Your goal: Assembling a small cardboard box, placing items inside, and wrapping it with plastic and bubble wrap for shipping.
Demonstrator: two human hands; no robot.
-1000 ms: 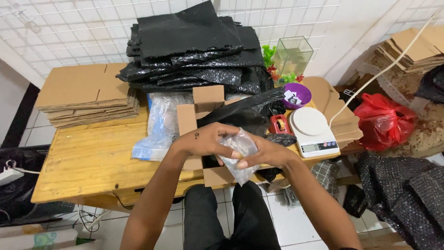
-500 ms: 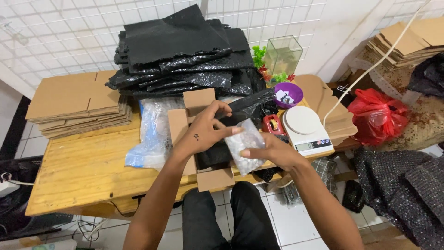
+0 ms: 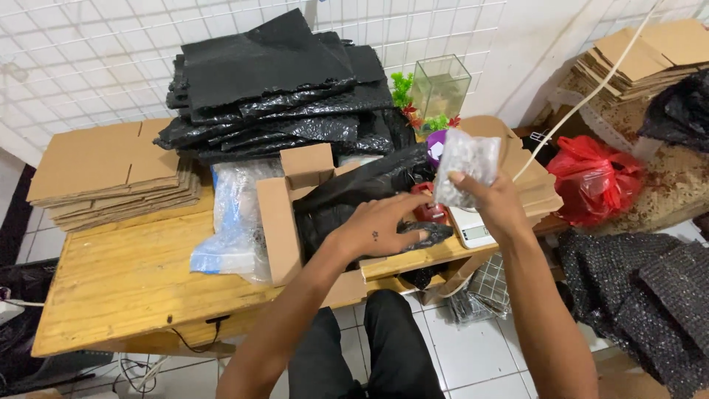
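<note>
One clear packet (image 3: 465,166) (right hand's (image 3: 496,203) grip), one box (image 3: 281,222).

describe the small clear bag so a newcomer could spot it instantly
Start at the wooden table and go to its right end, where a white scale sits. Above it, the right hand holds up the small clear bag. It is raised and crinkly, unlike the larger plastic bag lying flat.

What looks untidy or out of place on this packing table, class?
The black plastic sheets are heaped crookedly, edges overhanging. A scale sits at the table's edge, partly hidden by the right hand holding a clear bag.
</note>
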